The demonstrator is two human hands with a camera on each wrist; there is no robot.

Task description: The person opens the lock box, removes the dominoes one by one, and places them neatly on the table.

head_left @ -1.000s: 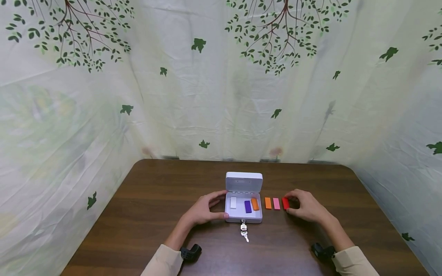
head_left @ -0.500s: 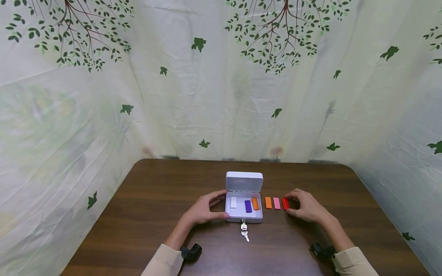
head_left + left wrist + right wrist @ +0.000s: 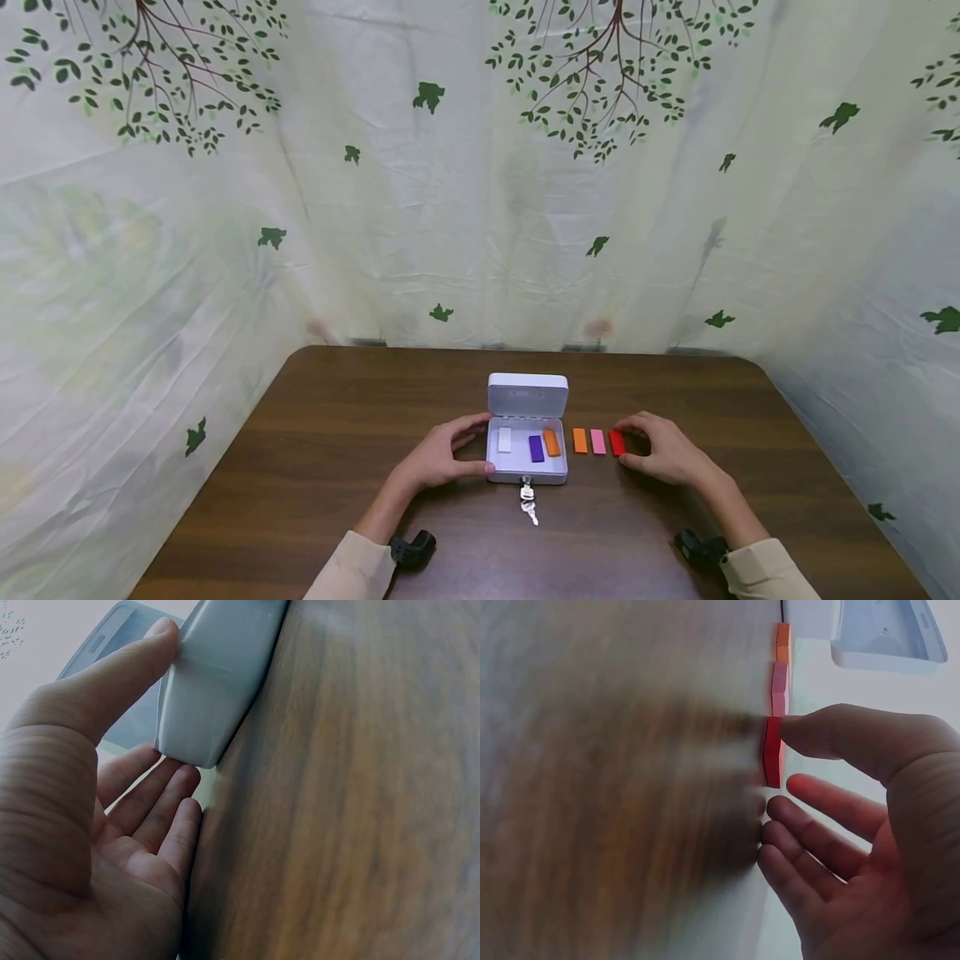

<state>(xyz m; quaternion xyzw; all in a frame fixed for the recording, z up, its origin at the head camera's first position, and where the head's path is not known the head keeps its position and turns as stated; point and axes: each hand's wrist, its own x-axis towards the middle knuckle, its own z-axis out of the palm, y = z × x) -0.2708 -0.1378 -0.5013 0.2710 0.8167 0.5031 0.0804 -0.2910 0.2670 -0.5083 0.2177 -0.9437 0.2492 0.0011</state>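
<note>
A white lockable cash box (image 3: 504,478) stands with its lid (image 3: 528,396) raised; keys (image 3: 528,495) hang from the front lock. Inside lie a white block (image 3: 505,440), a purple block (image 3: 536,449) and a tilted orange block (image 3: 552,443). My left hand (image 3: 442,454) holds the box's left side, thumb at the front corner, fingers at the back. To the box's right, an orange block (image 3: 580,441), a pink block (image 3: 597,442) and a red block (image 3: 617,442) form a row on the table. My right hand (image 3: 663,450) pinches the red block (image 3: 772,754) between thumb and index finger.
The brown wooden table (image 3: 390,383) has rounded far corners. Behind it and at both sides hangs a pale curtain (image 3: 480,208) printed with leaves and branches. A black strapped device sits on each wrist.
Both hands keep their places on the box and the red block. The whole head view has shifted very slightly; nothing else visibly differs.
</note>
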